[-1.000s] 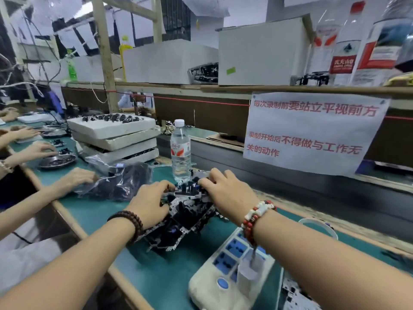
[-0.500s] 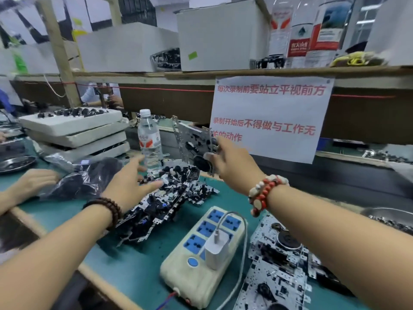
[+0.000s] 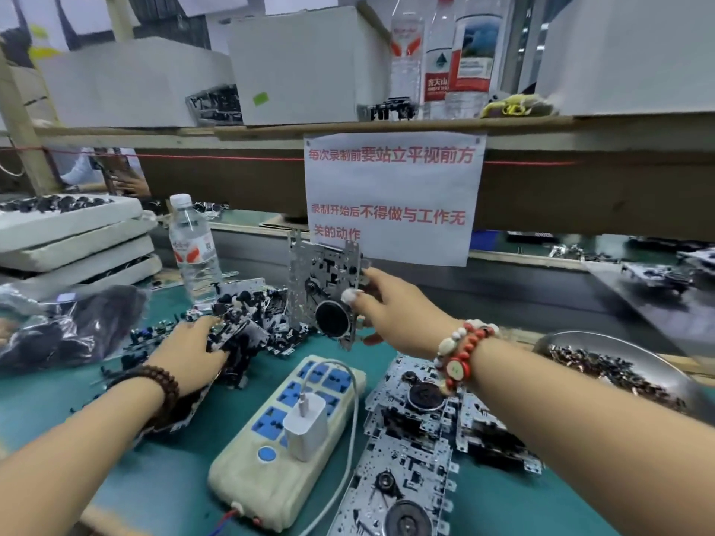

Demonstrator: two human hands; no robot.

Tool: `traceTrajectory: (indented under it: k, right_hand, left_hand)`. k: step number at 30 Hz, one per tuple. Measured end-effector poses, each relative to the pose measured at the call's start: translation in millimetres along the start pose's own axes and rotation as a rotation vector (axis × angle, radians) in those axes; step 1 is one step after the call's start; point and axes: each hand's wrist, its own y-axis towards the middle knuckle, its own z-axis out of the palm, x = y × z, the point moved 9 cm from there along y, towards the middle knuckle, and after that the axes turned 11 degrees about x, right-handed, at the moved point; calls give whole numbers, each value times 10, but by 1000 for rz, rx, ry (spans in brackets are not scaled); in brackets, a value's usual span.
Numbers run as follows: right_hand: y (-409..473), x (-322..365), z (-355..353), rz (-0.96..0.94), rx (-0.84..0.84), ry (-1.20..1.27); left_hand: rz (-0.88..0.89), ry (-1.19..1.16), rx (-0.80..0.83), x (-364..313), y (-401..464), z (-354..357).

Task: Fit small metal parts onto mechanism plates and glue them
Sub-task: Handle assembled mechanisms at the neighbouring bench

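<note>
Our right hand [image 3: 381, 303] pinches one mechanism plate [image 3: 323, 282] by its right edge, thumb on the near face and fingers behind, holding it upright and clear of the bench in front of the paper notice [image 3: 392, 195]. Our left hand [image 3: 193, 352] lies palm down on the heap of plates [image 3: 247, 323] on the green mat [image 3: 162, 473], fingers spread and fairly straight over the topmost pieces — whether they grip any of them we cannot tell.

Between the two forearms sits a cream power strip [image 3: 278, 446] with a white charger [image 3: 305, 423] plugged in. Just right of it, under the right wrist, more plates lie flat in an overlapping row [image 3: 410, 458]. Far right, a metal dish [image 3: 619, 365] holds small dark parts. Behind the heap stands a water bottle [image 3: 191, 245] — upright — with stacked white foam trays [image 3: 73, 237] to its left and a dark plastic bag [image 3: 69, 326] in front of them.
</note>
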Motion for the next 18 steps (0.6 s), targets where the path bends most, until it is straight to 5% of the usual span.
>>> traceTrajectory:
  k: [18]
  right_hand:
    - [-1225, -807, -394, 198, -201, 296]
  left_hand:
    - [-27, -167, -418, 651, 271, -396]
